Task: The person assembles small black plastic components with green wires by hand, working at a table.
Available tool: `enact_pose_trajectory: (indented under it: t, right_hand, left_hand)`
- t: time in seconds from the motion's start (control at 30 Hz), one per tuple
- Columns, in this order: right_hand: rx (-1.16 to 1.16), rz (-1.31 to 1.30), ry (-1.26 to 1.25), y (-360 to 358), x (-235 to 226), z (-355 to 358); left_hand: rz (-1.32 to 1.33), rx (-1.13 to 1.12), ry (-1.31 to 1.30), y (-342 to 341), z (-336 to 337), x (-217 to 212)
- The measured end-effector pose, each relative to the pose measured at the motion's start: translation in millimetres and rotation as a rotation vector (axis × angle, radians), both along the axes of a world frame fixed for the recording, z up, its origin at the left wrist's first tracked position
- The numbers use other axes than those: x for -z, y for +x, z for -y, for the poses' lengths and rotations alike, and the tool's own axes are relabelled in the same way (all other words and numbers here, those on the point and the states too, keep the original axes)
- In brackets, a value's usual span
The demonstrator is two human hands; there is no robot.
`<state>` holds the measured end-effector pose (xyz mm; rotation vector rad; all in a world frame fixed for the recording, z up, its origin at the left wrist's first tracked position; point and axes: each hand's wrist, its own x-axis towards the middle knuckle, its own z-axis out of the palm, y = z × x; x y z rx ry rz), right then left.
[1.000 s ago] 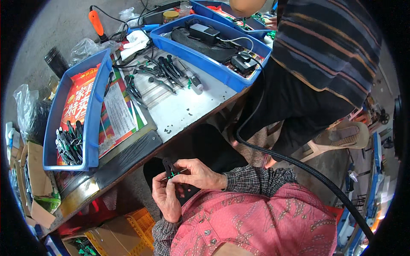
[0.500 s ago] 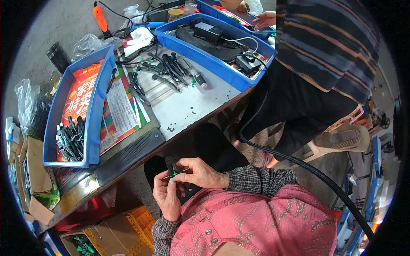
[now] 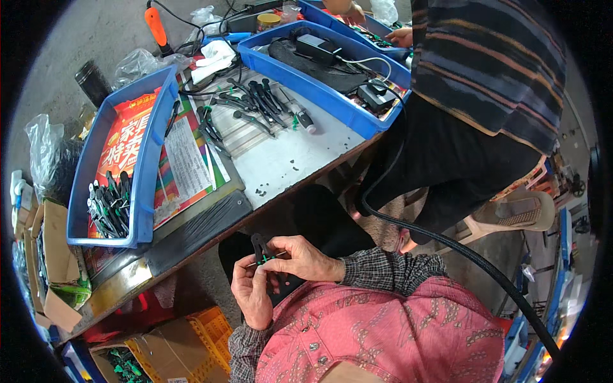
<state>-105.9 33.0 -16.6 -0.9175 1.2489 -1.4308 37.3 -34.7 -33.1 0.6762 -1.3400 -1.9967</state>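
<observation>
Over my lap, my left hand (image 3: 254,293) and my right hand (image 3: 300,258) meet around a small black clamp-like piece (image 3: 260,245) with a bright green part low on it. The left fingers pinch it from below and the left side. From the right, my right thumb and fingers press on it near the green part; some fingertips hide where they touch. On the table, similar black pieces (image 3: 258,99) lie in a loose pile beside a screwdriver with a pale grip (image 3: 306,120). More black-and-green pieces (image 3: 110,204) fill the near end of the left blue tray (image 3: 142,220).
A second blue tray (image 3: 357,121) holds power adapters (image 3: 317,47) and a dark cloth. A thick black cable (image 3: 460,246) hangs across the right side. A striped-shirted person (image 3: 485,64) stands close by. Below left, a cardboard box (image 3: 169,354) holds green parts.
The view has shifted slightly, so the table and trays sit a little lower and to the right. Both hands keep their hold on the piece. At the far tray, the other person's hands have moved.
</observation>
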Motion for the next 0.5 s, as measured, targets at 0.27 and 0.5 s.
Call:
enact_pose_trajectory:
  t: [0.27, 0.5]
  right_hand:
    - [-0.029, 0.002, 0.024, -1.9, -0.6, -0.2]
    - [-0.021, 0.051, -0.001, 0.3, 1.6, 1.4]
  left_hand:
    - [-0.007, -0.020, 0.017, -1.3, -0.5, -1.9]
    - [-0.019, -0.005, 0.020, -0.4, 1.5, 0.1]
